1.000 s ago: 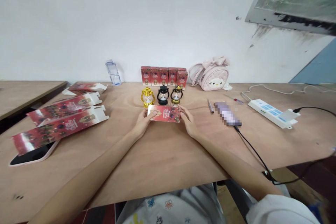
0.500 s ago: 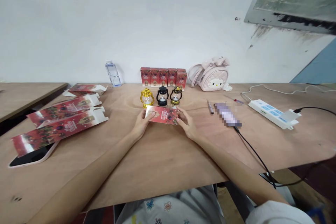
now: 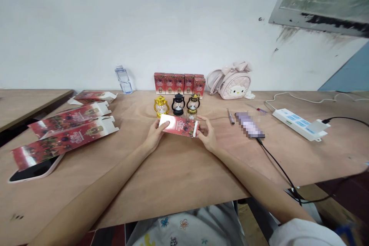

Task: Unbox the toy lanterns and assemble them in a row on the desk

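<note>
Between my hands, just above the table, is a red printed cardboard box (image 3: 180, 125), lying on its side. My left hand (image 3: 155, 135) grips its left end, thumb on the printed face. At the other end, where a white flap or edge shows, the thumb and fingers of my right hand (image 3: 206, 135) hold the box. Right behind it stand three small lanterns: a gold one (image 3: 161, 110), a black one (image 3: 178, 107) and a dark bronze one (image 3: 193, 106). My fingers under the box are hidden.
Against the wall stand several red boxes (image 3: 179, 83), a water bottle (image 3: 123, 80) and a pink bag (image 3: 238, 84). Flattened boxes (image 3: 65, 140) partly cover a phone (image 3: 37, 171) at left. At right lie a pen (image 3: 231, 116), a cabled phone (image 3: 249, 125), a screwdriver (image 3: 261, 111) and a power strip (image 3: 298, 123).
The box has shifted slightly right and turned a little, and a white edge now shows at its right end. My right fingers have moved at that end; my left hand keeps its grip.
</note>
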Tool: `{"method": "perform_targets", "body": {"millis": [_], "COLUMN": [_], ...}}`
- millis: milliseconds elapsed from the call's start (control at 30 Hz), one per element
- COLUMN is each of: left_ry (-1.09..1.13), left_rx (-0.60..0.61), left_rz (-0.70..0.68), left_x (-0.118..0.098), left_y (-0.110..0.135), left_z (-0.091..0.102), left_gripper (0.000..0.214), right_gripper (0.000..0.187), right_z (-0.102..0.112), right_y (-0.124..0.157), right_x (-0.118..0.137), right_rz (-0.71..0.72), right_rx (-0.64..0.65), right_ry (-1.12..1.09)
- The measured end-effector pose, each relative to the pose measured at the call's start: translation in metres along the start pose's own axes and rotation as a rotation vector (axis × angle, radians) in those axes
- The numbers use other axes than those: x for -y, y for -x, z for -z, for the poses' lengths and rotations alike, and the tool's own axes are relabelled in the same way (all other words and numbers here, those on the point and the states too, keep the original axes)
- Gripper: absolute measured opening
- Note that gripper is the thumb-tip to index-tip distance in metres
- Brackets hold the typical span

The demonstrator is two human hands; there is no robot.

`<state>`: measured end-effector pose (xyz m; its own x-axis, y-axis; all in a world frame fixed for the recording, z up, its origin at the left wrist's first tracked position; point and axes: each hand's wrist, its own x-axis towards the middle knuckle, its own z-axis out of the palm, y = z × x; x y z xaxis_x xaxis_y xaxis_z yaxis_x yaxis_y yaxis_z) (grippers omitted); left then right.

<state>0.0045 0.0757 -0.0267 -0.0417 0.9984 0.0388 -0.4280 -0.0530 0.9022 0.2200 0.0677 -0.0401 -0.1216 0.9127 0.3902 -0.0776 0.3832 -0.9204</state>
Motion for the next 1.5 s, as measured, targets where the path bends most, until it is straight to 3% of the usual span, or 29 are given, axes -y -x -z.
{"method": "perform_targets", "body": {"millis": [133,233,400,667,1167,1267,1333,1400,1500], "left_ry": [0.043,0.053,0.077,0.089,0.058,0.044,0.04,0.037,0.035], "left_rx": [-0.071,-0.082,-0.105,-0.091,-0.064,-0.067,-0.077,-0.081,-0.088], "left_rz": [0.065,0.069,0.091,0.119,0.107,0.09,0.072,0.054,0.047], "left_x": [-0.002,-0.004,-0.005,-0.004,-0.004,-0.004,-0.004,-0.004,-0.003], "left_y": [-0.002,-0.002,-0.003,-0.005,-0.003,-0.003,-0.003,-0.003,-0.002], "left_z": [0.002,0.003,0.003,0.006,0.005,0.005,0.004,0.003,0.001], "left_gripper": [0.04,0.037,0.035,0.039,0.043,0.044,0.043,0.043,0.043], "right_gripper": [0.044,0.044,0.044,0.059,0.06,0.046,0.03,0.028,0.024], "right_z": [-0.002,-0.006,-0.007,-0.003,0.001,0.004,0.004,0.003,-0.001], "right_y": [0.001,0.0,-0.009,-0.009,-0.008,-0.008,-0.007,-0.004,0.002], "right_x": [0.003,0.003,-0.001,0.0,-0.002,-0.006,-0.006,-0.003,0.004], "right_rz": [0.053,-0.037,-0.143,-0.237,-0.217,-0.125,0.036,0.214,0.407], "right_rx": [-0.061,-0.111,-0.326,-0.375,-0.354,-0.385,-0.454,-0.476,-0.328], "right_ry": [-0.084,-0.115,-0.122,0.03,0.245,0.404,0.583,0.768,0.93]}}
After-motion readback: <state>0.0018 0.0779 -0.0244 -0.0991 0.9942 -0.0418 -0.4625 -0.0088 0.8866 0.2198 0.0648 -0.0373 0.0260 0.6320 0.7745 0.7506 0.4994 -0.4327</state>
